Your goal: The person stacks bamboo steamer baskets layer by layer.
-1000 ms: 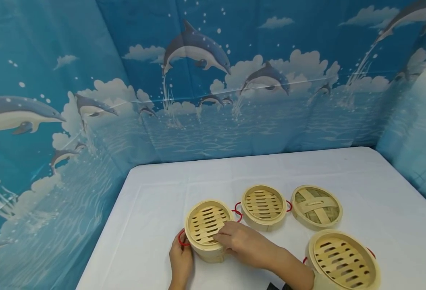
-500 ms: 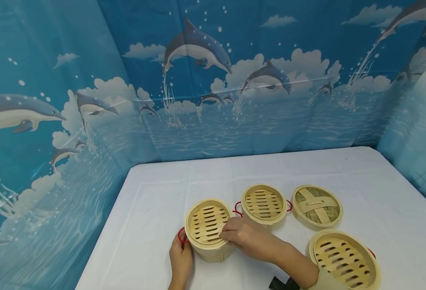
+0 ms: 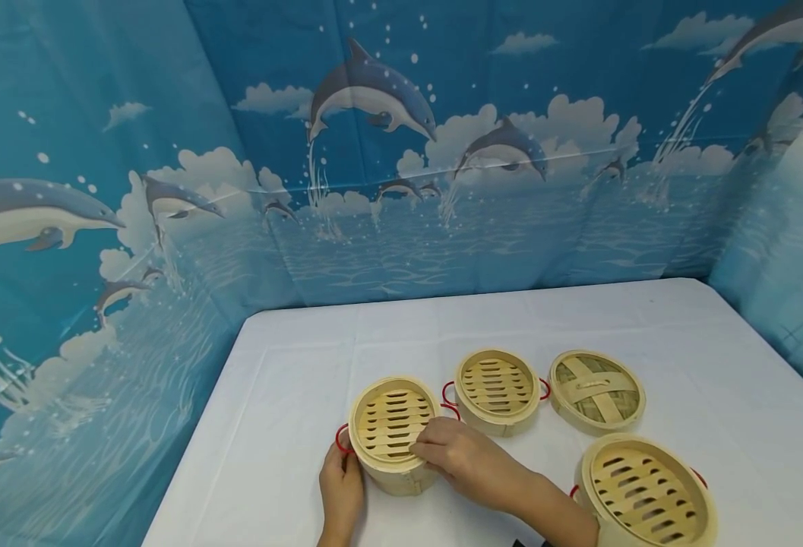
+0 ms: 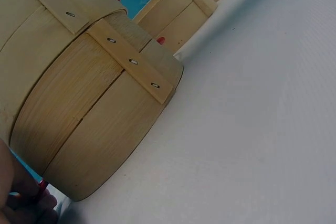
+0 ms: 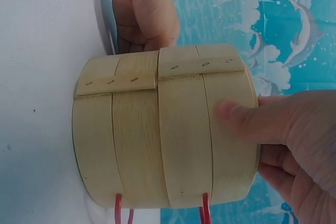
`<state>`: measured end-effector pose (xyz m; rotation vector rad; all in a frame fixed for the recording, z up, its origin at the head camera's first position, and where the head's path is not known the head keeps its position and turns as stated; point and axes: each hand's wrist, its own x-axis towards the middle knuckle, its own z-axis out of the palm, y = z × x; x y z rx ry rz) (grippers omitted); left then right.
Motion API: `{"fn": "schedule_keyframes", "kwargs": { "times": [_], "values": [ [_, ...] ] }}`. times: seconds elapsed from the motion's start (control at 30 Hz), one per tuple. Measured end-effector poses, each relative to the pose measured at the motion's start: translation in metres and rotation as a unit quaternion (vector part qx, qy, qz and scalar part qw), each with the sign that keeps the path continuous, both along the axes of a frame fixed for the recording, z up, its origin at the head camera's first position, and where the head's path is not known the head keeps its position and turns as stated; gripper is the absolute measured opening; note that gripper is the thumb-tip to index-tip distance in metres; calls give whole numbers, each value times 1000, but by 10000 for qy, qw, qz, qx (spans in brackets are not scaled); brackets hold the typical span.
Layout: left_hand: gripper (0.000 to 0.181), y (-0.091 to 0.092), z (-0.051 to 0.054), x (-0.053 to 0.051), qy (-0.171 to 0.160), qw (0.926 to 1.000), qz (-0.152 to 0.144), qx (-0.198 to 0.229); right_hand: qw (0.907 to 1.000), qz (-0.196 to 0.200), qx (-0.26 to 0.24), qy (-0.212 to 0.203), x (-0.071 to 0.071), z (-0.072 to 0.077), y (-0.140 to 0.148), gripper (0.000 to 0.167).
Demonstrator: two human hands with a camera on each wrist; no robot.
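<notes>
Angled inward, the right hand (image 3: 466,462) pinches the upper steamer (image 5: 185,135) (left hand (image 3: 342,486) grips a red loop (image 4: 43,184)).

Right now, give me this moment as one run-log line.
left hand: at red loop | right hand: pinches upper tier by rim | lower tier: directly beneath upper tier | lid: off, on table

The white table (image 3: 292,372) bears bamboo baskets (image 3: 498,386) (slatted) and a woven lid (image 3: 598,389).
</notes>
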<state>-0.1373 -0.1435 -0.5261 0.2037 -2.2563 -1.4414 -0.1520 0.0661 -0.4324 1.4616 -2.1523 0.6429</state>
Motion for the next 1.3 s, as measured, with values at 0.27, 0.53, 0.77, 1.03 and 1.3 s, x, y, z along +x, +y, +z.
{"fn": "schedule_keyframes", "kwargs": {
  "times": [0.27,0.53,0.77,1.03,1.3],
  "values": [
    [29,0,-1,-1,-146,9997,26,199,9999,-147,35,67,4,-1,-2,22],
    [28,0,0,1,-44,9999,49,119,9994,-199,-31,277,4,-2,-4,19],
    [26,0,-1,0,-93,9998,29,159,9992,-193,-89,329,4,-4,-5,19],
    [27,0,-1,1,-11,9999,115,95,9993,-181,-98,323,5,-4,-5,19],
    [29,-4,4,0,492,9944,268,899,9993,-179,-73,324,5,-4,-4,20]
  ]
}}
